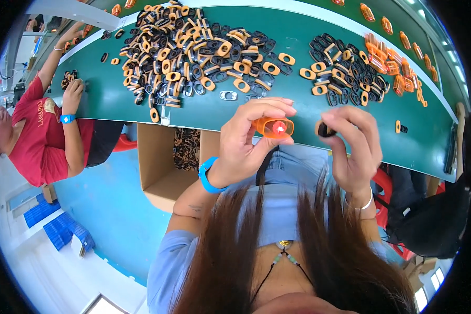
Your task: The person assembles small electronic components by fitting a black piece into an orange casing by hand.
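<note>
My left hand (239,138) holds a translucent orange plastic housing (264,129) with its open oval end showing. Something red and white shows inside it. Just to the right, my right hand (357,144) pinches a small black and orange oval ring piece (325,129) between thumb and fingers. The two parts are apart, both held over the near edge of the green table (298,112). Beyond my right hand lies a pile of black and orange oval ring pieces (345,70). Several orange housings (403,68) rest at that pile's right side.
A larger heap of ring pieces (183,52) covers the table's far left. One loose pair (400,126) lies at the right. An open cardboard box (154,172) of dark pieces stands below the table edge. At the far left a co-worker in a red shirt (49,141) handles small pieces.
</note>
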The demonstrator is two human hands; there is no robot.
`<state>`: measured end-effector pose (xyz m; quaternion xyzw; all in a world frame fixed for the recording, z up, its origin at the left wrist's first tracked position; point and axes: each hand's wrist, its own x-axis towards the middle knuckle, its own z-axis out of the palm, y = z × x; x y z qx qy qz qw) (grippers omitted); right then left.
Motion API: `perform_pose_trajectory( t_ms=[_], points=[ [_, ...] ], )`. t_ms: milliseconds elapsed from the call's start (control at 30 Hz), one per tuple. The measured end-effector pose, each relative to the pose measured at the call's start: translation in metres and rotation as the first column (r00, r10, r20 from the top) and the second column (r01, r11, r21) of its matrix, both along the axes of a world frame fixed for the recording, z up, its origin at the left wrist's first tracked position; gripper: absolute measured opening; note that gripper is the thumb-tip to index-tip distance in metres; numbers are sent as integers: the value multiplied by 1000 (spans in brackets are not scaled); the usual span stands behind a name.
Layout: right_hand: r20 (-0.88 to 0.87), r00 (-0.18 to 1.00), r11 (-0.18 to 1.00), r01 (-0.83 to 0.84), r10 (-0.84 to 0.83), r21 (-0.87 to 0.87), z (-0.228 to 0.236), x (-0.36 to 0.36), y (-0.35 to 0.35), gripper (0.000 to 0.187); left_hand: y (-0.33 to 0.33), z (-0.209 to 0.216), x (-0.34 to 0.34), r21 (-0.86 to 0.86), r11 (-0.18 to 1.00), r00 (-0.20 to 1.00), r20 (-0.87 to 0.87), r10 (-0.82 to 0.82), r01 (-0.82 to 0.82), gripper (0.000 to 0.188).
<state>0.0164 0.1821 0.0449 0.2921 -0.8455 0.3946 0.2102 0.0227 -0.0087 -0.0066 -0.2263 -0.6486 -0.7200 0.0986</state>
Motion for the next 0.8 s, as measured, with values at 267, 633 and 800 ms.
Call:
perform_pose_trajectory(
  t_ms=[267, 633, 800],
  points=[
    [-163, 979, 993, -115, 119, 35, 5, -3, -11, 32, 13, -1, -1, -3, 997, 994, -74, 74, -74, 35],
    [-134, 985, 994, -101, 105, 34, -1, -1, -14, 31, 15, 6, 6, -151, 988, 999, 27, 28, -24, 22],
    [-86, 991, 995, -101, 103, 17, 2, 0, -14, 33, 21, 2, 7, -88, 991, 995, 2, 97, -97, 38]
  ],
)
